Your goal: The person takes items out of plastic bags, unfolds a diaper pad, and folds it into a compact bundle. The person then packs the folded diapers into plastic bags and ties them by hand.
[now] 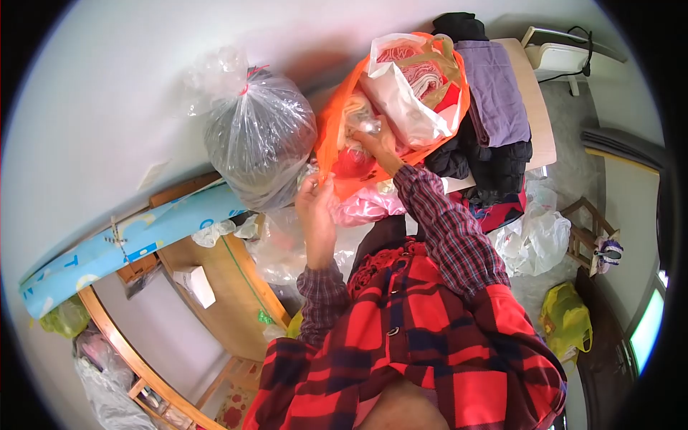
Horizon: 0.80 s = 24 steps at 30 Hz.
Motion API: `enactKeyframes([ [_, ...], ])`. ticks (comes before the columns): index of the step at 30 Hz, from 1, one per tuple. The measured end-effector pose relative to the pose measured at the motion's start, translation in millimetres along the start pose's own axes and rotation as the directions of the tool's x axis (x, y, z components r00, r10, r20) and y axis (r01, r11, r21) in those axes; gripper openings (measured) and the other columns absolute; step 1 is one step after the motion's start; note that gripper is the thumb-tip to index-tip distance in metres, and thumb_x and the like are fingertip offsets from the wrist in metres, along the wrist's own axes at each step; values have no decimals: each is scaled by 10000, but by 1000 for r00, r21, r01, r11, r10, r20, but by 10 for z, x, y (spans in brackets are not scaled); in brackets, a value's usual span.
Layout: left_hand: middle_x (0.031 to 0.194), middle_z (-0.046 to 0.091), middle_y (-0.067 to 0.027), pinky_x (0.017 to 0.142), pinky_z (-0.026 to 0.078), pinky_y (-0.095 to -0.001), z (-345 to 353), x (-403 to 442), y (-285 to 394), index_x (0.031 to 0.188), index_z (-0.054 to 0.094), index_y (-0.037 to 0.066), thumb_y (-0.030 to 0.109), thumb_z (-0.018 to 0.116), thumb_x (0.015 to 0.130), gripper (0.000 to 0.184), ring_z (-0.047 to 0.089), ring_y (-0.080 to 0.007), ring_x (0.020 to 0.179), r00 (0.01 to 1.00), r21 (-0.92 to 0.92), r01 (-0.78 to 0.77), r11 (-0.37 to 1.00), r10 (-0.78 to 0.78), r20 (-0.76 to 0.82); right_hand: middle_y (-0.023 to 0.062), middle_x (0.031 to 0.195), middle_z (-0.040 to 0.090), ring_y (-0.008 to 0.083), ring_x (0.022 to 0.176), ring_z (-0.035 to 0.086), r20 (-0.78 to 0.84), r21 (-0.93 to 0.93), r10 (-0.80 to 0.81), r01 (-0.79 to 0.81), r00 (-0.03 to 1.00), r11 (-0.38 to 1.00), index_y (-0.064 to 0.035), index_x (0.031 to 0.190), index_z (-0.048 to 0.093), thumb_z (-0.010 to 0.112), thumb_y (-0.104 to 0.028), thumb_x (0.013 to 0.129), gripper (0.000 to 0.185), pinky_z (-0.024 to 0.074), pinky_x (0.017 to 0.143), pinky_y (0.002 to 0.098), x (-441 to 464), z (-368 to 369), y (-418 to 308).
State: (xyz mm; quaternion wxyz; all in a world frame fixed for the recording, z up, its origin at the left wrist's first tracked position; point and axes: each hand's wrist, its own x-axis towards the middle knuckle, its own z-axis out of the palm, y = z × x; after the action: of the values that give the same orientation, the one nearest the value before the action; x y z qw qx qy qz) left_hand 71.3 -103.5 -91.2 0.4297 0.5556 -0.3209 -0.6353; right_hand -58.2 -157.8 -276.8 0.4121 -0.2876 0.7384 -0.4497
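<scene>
A large orange bag stands open in front of me. My left hand pinches its near left rim. Inside the bag, my right hand is closed around something clear and shiny, too small to make out, above yellowish and red items. A white bag holding red and white patterned cloth fills the bag's right part. To the left stands a tied clear plastic bag with dark contents. Folded purple cloth lies on dark clothes at the right.
A rolled blue patterned sheet lies at the left, above a wooden frame. Pink plastic lies below the orange bag. White plastic bags and a yellow-green bag are on the right, near a small wooden rack.
</scene>
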Motion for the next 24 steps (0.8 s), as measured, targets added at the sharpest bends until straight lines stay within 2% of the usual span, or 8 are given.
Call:
enactKeyframes([
  [5, 611, 411, 55, 447, 223, -179, 47, -111, -31, 921, 534, 19, 80, 536, 848, 96, 309, -11, 494, 998, 100, 51, 994, -54, 34, 216, 952, 524, 342, 855, 540, -430, 307, -76, 225, 900, 925, -10, 1006, 433, 702, -330, 655, 547, 414, 760, 438, -82, 193, -570],
  [9, 621, 416, 36, 483, 250, -187, 197, -194, 4, 917, 532, 3, 84, 494, 870, 101, 325, -24, 508, 992, 245, 22, 969, -52, 118, 257, 1065, 405, 386, 920, 455, -613, -28, -198, 229, 765, 973, -16, 1052, 385, 659, -317, 708, 533, 409, 717, 475, 146, 722, -464],
  [11, 630, 424, 26, 513, 270, -190, 213, -140, 71, 938, 532, -1, 85, 488, 872, 117, 350, -35, 537, 991, 223, -8, 975, -22, 130, 253, 1046, 467, 363, 916, 502, -251, -63, 55, -73, 967, 995, -9, 1160, 342, 673, -364, 703, 667, 430, 744, 443, 95, 687, -554],
  [13, 670, 466, -5, 622, 336, -206, 208, -69, 166, 1006, 527, -12, 83, 474, 875, 170, 429, -69, 637, 984, 227, -92, 970, 54, 169, 215, 1018, 506, 296, 871, 530, -8, 78, -88, 88, 996, 993, -14, 1198, 341, 672, -303, 724, 646, 442, 747, 379, 252, 354, -450],
  [18, 712, 515, -25, 710, 378, -229, 65, 87, 204, 1042, 526, -21, 83, 504, 858, 212, 481, -84, 693, 979, 247, -153, 957, 113, 168, 91, 879, 623, 150, 855, 573, 654, 135, -209, 159, 727, 978, 1, 1043, 580, 664, -202, 770, 351, 462, 737, 284, -251, -1619, -692],
  [20, 790, 539, -27, 734, 389, -232, 26, 91, 179, 1068, 510, -17, 99, 571, 831, 271, 502, -79, 742, 980, 247, -180, 952, 152, 127, 109, 919, 628, 193, 841, 596, 673, 94, 24, -117, 739, 989, -4, 986, 610, 684, -133, 727, 299, 465, 759, 302, -396, -1929, -84],
  [22, 915, 545, -46, 815, 389, -252, 39, 41, 118, 1087, 503, -12, 94, 579, 827, 290, 515, -103, 852, 984, 228, -172, 958, 157, 80, 141, 1003, 603, 267, 916, 584, 390, -309, -258, 390, 884, 868, -9, 1040, 582, 697, -78, 668, 396, 454, 816, 335, -702, -1809, 496],
  [24, 962, 563, -81, 840, 380, -265, 18, -71, 35, 1117, 486, -10, 85, 560, 835, 307, 518, -138, 931, 941, 312, -296, 903, 332, -70, 174, 1119, 532, 316, 1041, 517, 412, -332, -269, 419, 870, 845, -3, 1116, 527, 722, -78, 615, 543, 421, 888, 353, -791, -1498, 787],
])
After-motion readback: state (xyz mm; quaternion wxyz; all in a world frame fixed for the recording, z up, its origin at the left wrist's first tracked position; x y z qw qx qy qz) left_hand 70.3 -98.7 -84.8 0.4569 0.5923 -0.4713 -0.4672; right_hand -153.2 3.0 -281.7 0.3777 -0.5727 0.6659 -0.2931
